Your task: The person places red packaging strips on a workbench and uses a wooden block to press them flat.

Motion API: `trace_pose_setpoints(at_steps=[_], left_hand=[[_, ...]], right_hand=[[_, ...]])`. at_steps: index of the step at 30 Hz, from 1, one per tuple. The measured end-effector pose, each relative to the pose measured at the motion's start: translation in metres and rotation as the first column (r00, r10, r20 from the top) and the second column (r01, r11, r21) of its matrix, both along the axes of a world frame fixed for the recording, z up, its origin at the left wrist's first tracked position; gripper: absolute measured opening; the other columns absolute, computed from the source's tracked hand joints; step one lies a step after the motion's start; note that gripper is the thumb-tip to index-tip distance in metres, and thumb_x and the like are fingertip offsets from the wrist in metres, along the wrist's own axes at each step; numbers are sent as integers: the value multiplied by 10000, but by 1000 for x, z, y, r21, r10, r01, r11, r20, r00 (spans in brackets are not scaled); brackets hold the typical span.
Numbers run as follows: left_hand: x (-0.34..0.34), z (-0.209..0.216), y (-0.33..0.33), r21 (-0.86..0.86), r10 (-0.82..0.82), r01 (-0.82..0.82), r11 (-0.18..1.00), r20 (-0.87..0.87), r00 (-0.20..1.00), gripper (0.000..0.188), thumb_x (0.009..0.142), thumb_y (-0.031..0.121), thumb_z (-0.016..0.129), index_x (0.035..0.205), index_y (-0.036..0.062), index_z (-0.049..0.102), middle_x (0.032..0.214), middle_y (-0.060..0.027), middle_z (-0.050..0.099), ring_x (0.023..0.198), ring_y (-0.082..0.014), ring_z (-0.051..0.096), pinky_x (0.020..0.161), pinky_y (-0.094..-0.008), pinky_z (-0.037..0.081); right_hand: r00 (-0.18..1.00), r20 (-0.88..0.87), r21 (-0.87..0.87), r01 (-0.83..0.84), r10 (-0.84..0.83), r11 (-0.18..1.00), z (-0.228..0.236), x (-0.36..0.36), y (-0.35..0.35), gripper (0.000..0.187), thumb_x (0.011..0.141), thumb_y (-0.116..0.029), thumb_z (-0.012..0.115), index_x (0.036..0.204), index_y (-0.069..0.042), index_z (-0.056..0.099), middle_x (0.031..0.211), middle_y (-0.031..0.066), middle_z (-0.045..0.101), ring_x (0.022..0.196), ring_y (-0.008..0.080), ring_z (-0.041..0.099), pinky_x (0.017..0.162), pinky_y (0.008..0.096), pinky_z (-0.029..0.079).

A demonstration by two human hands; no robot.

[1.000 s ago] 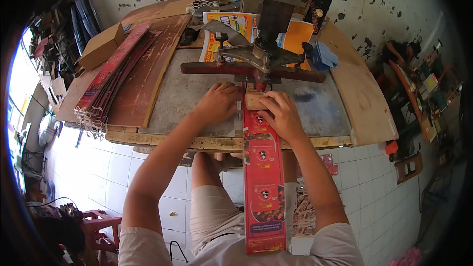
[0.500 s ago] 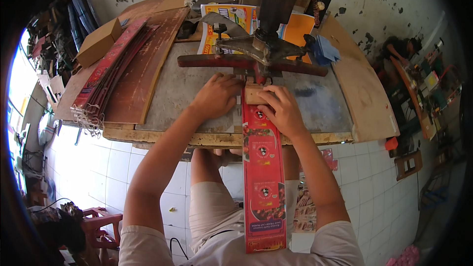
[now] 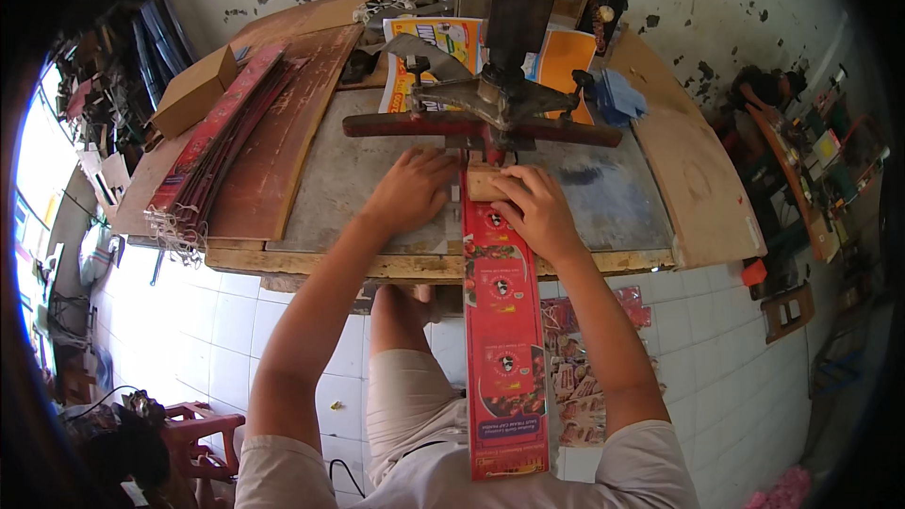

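A long red printed strip (image 3: 504, 320) runs from under the metal press head (image 3: 500, 99) across the table's front edge and down over my lap. On its far end, just below the press's red foot, sits a small wooden block (image 3: 485, 185). My right hand (image 3: 539, 212) grips the block's right side with thumb and fingers. To the left of the strip, my left hand (image 3: 407, 190) lies on the grey metal plate (image 3: 325, 193), its fingers stretched toward the strip's edge. The left fingertips are partly hidden, and the strip's far end is covered by the press.
A stack of red strips (image 3: 222, 137) lies at the left beside a cardboard box (image 3: 195, 92). Behind the press are printed sheets (image 3: 566, 66), with blue pieces (image 3: 619, 96) to their right. Packets (image 3: 577, 386) lie below, right of the strip. Another person (image 3: 768, 94) is at the far right.
The press head appears slightly lower, nearer the wooden block. My right leg no longer shows beside the strip. Both hands stay in nearly the same places while the view shifts a little.
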State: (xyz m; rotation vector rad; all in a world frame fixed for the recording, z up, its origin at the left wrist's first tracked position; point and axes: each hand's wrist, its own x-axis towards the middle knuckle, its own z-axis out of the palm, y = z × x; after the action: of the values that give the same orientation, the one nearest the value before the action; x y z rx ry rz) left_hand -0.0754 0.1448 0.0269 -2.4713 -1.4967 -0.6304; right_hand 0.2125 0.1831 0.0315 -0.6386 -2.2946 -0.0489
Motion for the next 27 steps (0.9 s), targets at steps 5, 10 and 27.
trace_pose_setpoints(at_steps=[5, 10, 27], left_hand=[[10, 4, -42, -4, 81, -81, 997, 160, 984, 480, 1022, 160, 608, 1472, 16, 691, 1521, -152, 710, 1485, -342, 598, 1278, -533, 409], [20, -6, -108, -23, 169, -171, 985, 333, 928, 458, 1001, 139, 653, 1439, 22, 716, 1508, -144, 719, 1459, -344, 625, 1249, -520, 425], [36, -124, -156, 332, 410, -507, 795, 322, 854, 532, 1085, 386, 522, 1497, 124, 732, 1673, -133, 621, 1607, -385, 482, 1358, -548, 199]], right_hand=[[999, -41, -39, -15, 14, 999, -4, 7, 2, 346, 938, -138, 879, 1255, -57, 767, 1329, 97, 688, 1235, 341, 688, 1037, 483, 567], [989, -90, -120, -126, 115, 985, -5, 14, -14, 328, 933, -125, 886, 1227, -44, 763, 1319, 110, 690, 1233, 358, 690, 1024, 477, 592], [678, -254, -192, 663, -690, 723, -11, 324, 21, 324, 1019, -125, 825, 1308, -29, 717, 1332, 161, 701, 1288, 378, 668, 1100, 490, 527]])
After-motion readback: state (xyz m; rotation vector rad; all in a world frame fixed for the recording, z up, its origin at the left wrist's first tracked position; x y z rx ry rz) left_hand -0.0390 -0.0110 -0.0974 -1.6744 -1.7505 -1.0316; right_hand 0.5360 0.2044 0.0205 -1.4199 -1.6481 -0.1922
